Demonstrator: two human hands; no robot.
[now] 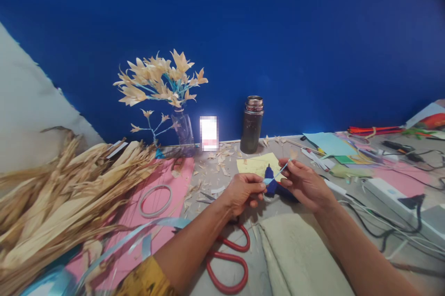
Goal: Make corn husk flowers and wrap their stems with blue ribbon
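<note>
Along the table's (267, 208) back edge, the bottled flowers (149, 71) look pretty much done. Left hand (245, 192) pinches blue tape (268, 181), right hand (306, 185) a stem (282, 170), wrapping seemingly unfinished.

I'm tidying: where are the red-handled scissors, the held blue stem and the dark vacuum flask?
Red-handled scissors (227, 256), head view: handle loop.
Held blue stem (282, 169), head view: middle.
Dark vacuum flask (251, 131), head view: body.

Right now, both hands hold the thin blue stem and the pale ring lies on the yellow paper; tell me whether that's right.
Not quite: the head view shows the pale ring on the pink sheet, not on the yellow paper. The left hand and right hand do hold the thin blue stem.
</note>
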